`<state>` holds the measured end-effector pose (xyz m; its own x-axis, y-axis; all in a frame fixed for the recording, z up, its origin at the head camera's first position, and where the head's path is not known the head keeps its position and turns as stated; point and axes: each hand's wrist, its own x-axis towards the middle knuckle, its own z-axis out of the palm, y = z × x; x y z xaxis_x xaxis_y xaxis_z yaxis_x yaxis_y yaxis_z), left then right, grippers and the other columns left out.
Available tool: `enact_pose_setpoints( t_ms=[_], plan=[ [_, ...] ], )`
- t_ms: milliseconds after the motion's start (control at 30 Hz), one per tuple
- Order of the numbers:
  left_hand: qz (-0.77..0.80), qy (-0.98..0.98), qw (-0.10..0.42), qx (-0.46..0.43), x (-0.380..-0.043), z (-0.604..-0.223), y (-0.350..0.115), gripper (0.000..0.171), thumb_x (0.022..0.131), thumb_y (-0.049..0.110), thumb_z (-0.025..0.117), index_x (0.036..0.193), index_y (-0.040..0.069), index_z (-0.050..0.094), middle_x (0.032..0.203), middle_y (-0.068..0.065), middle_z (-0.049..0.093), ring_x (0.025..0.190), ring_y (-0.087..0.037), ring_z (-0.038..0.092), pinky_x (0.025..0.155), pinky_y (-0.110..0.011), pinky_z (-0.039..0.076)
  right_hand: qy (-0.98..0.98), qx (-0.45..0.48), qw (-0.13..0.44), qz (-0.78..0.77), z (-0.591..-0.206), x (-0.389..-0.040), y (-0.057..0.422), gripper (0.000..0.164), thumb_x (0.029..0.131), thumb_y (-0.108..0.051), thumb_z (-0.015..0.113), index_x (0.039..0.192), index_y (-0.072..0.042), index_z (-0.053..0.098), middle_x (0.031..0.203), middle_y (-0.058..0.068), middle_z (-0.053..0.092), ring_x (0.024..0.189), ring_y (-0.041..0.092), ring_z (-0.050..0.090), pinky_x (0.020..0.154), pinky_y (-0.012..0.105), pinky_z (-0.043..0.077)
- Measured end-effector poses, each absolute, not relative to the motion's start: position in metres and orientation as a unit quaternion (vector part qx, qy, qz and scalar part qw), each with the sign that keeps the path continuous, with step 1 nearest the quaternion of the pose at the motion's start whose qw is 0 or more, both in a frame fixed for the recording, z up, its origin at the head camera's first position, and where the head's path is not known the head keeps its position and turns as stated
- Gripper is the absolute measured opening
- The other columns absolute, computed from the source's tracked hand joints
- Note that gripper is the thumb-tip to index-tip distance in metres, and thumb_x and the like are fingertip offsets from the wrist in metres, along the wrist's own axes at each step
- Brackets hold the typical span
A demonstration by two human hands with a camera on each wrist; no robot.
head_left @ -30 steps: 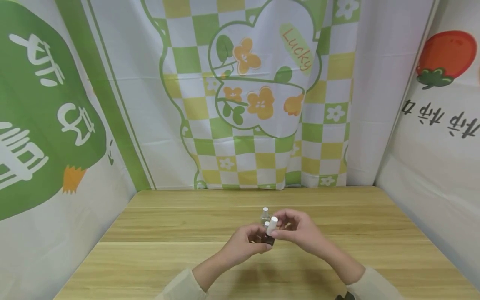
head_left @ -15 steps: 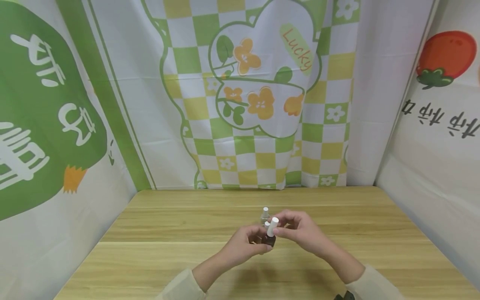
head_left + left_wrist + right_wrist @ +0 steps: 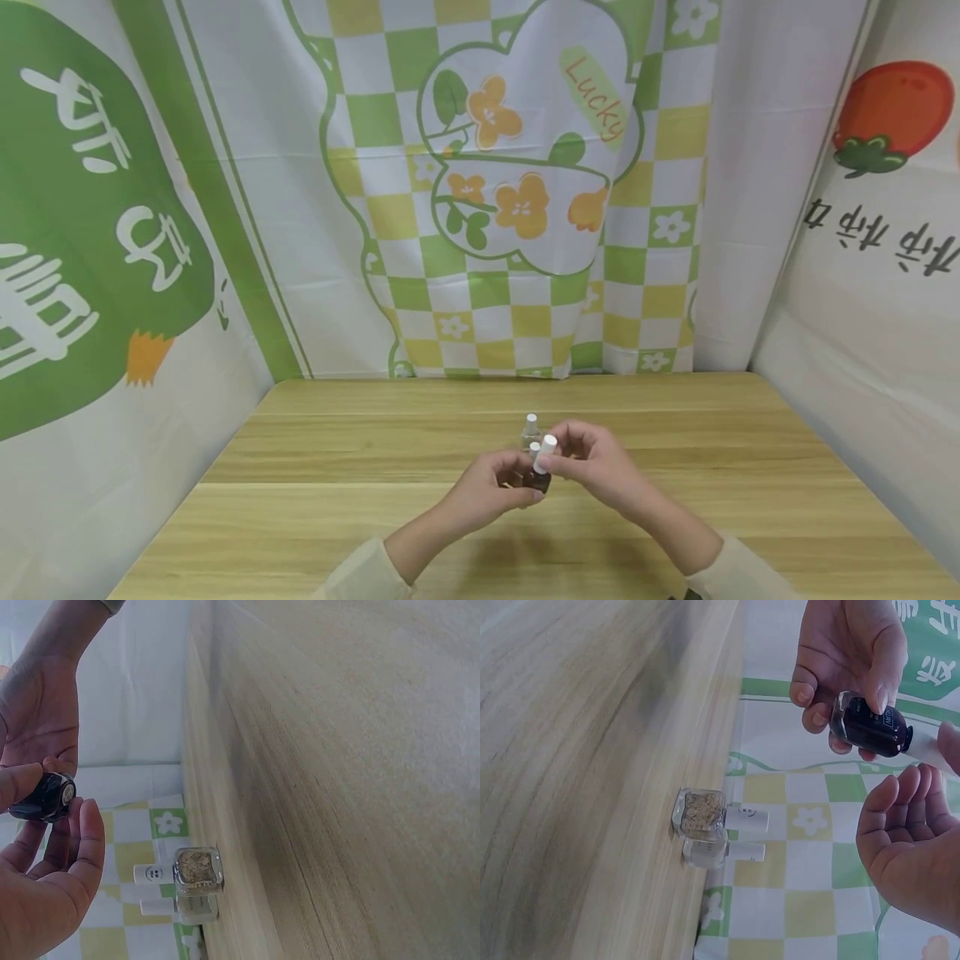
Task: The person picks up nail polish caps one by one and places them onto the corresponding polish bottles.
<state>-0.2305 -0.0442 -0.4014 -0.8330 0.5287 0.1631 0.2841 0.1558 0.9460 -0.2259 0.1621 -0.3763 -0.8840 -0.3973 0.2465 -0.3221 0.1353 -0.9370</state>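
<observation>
My left hand [image 3: 483,490] holds a nail polish bottle [image 3: 870,729] of dark glass by its body, thumb on the label side. With thumb and fingers my right hand [image 3: 600,460] pinches its white cap [image 3: 547,454]. The cap lines up with the bottle's dark neck; how tightly it sits I cannot tell. The bottle is in the air, tilted slightly. On the table behind the hands stand two more upright white-capped polish bottles: a glittery gold one [image 3: 703,813] and a clear or pale one [image 3: 706,853].
The wooden table [image 3: 315,450] reaches back to a checkered green and yellow cloth [image 3: 480,325]. Printed cloths hang at the left [image 3: 90,250] and right [image 3: 885,317]. A small dark object [image 3: 686,594] shows at the bottom edge, by the right sleeve.
The right thumb and fingers have shifted slightly on the white cap, and the right forearm has turned a little. The left hand and the two standing bottles have stayed in place.
</observation>
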Motion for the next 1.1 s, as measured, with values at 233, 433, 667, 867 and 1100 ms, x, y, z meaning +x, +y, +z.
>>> enact_pose_setpoints(
  t_ms=[233, 433, 667, 867, 1100],
  plan=[
    [0.587, 0.754, 0.099, 0.278, -0.231, -0.402, -0.043, 0.021, 0.084, 0.007, 0.073, 0.104, 0.002, 0.069, 0.094, -0.002, 0.067, 0.081, -0.014, 0.060, 0.066, -0.023, 0.051, 0.760, -0.232, 0.018, -0.607, -0.378, -0.225, 0.159, 0.021, 0.088, -0.013, 0.072, 0.097, 0.002, 0.060, 0.084, 0.007, 0.058, 0.076, 0.017, 0.055, 0.065, 0.025, 0.047],
    [0.585, 0.756, 0.097, 0.278, -0.232, -0.403, -0.043, 0.020, 0.084, 0.008, 0.073, 0.103, 0.003, 0.069, 0.092, -0.001, 0.067, 0.080, -0.014, 0.060, 0.066, -0.023, 0.051, 0.759, -0.242, 0.018, -0.605, -0.378, -0.227, 0.162, 0.020, 0.088, -0.012, 0.072, 0.098, 0.001, 0.060, 0.085, 0.006, 0.059, 0.078, 0.017, 0.056, 0.066, 0.026, 0.049],
    [0.591, 0.753, 0.105, 0.269, -0.231, -0.400, -0.043, 0.022, 0.084, 0.009, 0.073, 0.104, 0.002, 0.068, 0.093, -0.002, 0.066, 0.082, -0.016, 0.059, 0.066, -0.024, 0.051, 0.740, -0.280, 0.039, -0.610, -0.375, -0.229, 0.170, 0.026, 0.088, -0.011, 0.071, 0.108, 0.003, 0.062, 0.092, 0.010, 0.060, 0.083, 0.018, 0.058, 0.072, 0.030, 0.053],
    [0.593, 0.748, 0.106, 0.277, -0.229, -0.398, -0.042, 0.022, 0.084, 0.008, 0.073, 0.105, 0.002, 0.068, 0.093, -0.002, 0.067, 0.081, -0.014, 0.060, 0.067, -0.024, 0.051, 0.730, -0.291, 0.064, -0.615, -0.376, -0.232, 0.173, 0.030, 0.088, -0.008, 0.070, 0.114, 0.005, 0.062, 0.096, 0.011, 0.061, 0.086, 0.019, 0.058, 0.074, 0.030, 0.054],
    [0.590, 0.751, 0.106, 0.278, -0.230, -0.400, -0.041, 0.022, 0.084, 0.008, 0.073, 0.105, 0.003, 0.069, 0.094, -0.001, 0.067, 0.082, -0.014, 0.060, 0.068, -0.024, 0.052, 0.731, -0.317, 0.052, -0.603, -0.378, -0.233, 0.172, 0.023, 0.091, -0.007, 0.066, 0.111, 0.006, 0.065, 0.096, 0.010, 0.063, 0.086, 0.017, 0.057, 0.074, 0.031, 0.053]
  ],
)
